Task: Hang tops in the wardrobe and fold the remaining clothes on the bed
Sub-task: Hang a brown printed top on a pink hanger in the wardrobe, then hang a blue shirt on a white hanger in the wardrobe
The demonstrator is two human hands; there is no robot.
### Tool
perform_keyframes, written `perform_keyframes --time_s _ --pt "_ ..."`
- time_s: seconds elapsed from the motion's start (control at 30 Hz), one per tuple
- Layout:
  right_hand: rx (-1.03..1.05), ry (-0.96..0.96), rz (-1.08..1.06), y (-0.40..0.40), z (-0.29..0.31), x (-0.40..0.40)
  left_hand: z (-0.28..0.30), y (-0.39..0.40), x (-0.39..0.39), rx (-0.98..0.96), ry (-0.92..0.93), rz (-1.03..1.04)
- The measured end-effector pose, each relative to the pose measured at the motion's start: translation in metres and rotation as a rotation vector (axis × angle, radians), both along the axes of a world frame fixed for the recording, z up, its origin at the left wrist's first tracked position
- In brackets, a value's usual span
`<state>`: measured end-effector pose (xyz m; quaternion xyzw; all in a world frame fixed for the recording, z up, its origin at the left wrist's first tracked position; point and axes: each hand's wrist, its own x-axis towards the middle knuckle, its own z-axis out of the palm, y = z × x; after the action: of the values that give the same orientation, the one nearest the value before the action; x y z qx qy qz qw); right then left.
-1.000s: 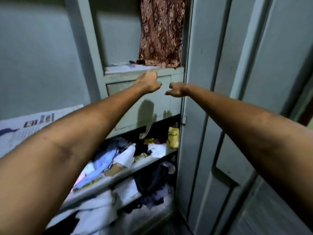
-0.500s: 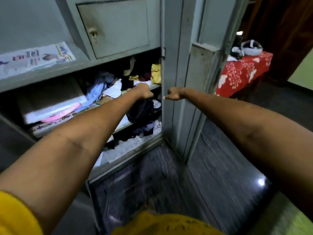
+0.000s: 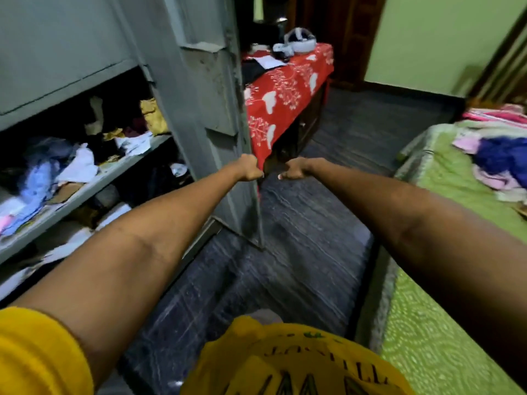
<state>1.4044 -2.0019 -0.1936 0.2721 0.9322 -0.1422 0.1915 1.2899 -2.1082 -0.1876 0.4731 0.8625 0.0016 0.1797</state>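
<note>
The grey metal wardrobe [image 3: 68, 52] fills the left, its door [image 3: 211, 115] standing open toward me. Jumbled clothes [image 3: 57, 172] lie on its lower shelves. On the right is the bed [image 3: 436, 172] under a green cover, with a loose pile of blue, pink and white clothes [image 3: 502, 163] on it. Both my arms stretch straight out. My left hand [image 3: 250, 168] is a closed fist just in front of the door's lower edge, and I see nothing in it. My right hand [image 3: 293, 171] is curled the same way over the floor, a short gap from the left.
A table under a red patterned cloth [image 3: 288, 81] stands behind the door, with a white headset and papers on top. Dark tiled floor [image 3: 299, 238] runs between wardrobe and bed. Green wall and a dark doorway lie beyond.
The view has swung down and right, from the wardrobe's upper compartment to the floor, table and bed. Both fists stay stretched out side by side, unchanged.
</note>
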Motion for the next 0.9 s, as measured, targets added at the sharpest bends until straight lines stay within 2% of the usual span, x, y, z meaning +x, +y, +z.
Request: perform_keyframes --time_s 0.43,0.63,0.9 --pt "0.021 -0.086 -0.45 0.191 -0.031 0.139 -0.027 0.25 0.109 -0.094 0.025 -0.495" --pt "0.011 -0.044 -0.571 0.292 -0.046 0.157 -0.05 0.37 0.116 -0.142 -0.004 -0.606" --pt "-0.007 0.017 -0.677 0.429 -0.04 0.149 -0.052 0.533 0.097 -0.151 -0.055 -0.659"
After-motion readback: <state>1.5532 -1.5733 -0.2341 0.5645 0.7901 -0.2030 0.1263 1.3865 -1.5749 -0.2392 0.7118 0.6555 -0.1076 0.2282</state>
